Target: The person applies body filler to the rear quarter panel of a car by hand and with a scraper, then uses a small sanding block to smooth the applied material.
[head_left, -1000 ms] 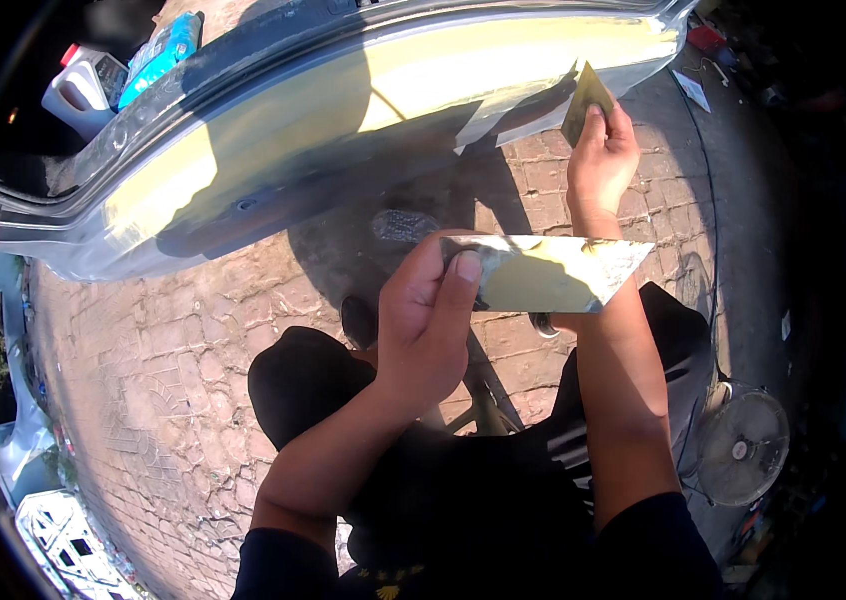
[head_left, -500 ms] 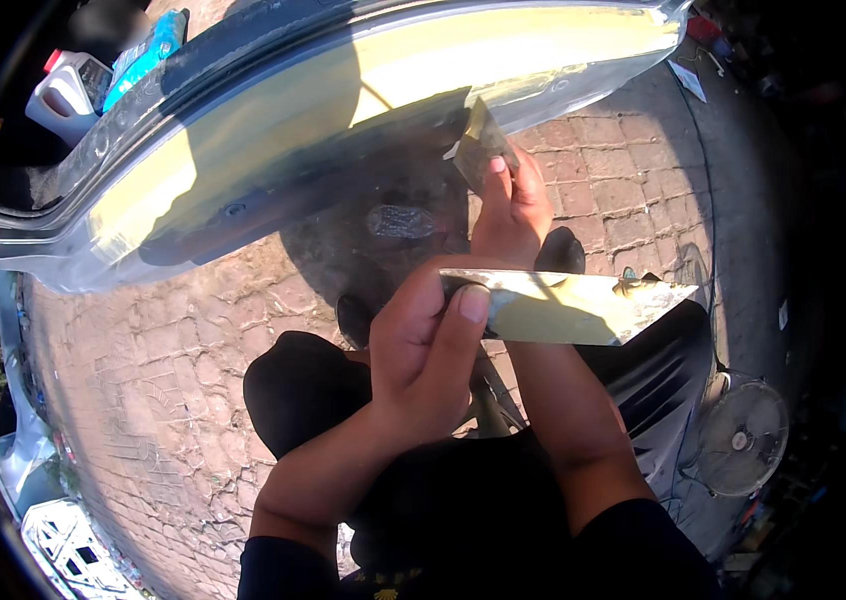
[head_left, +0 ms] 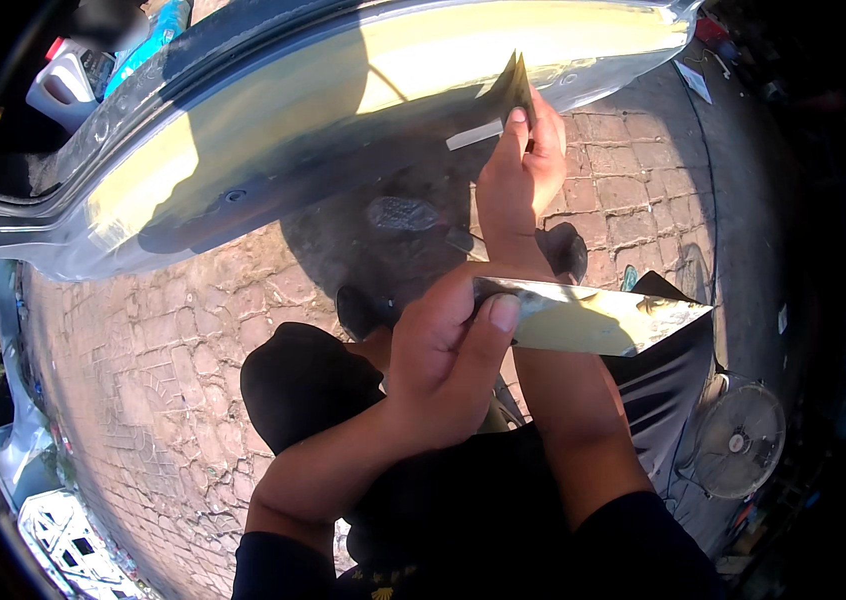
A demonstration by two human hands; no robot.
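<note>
Fingers of the left hand (head_left: pixel 443 355) gripped a putty-smeared plate (head_left: pixel 583 325) at 3 o'clock, those of the right hand (head_left: pixel 525 185) a thin spreader (head_left: pixel 517 88) at 1 o'clock, near the car panel (head_left: pixel 423 75), where even, light strokes likely suited best.

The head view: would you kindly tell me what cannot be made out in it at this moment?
- Head view: the fingertips of the left hand, except the thumb's, hidden behind the flat, yellow-smeared plate.
- Head view: the lower end of the thin, olive-coloured flat blade, covered by the right hand.
- Head view: part of the blue bag, cut off by the upper edge.
</note>
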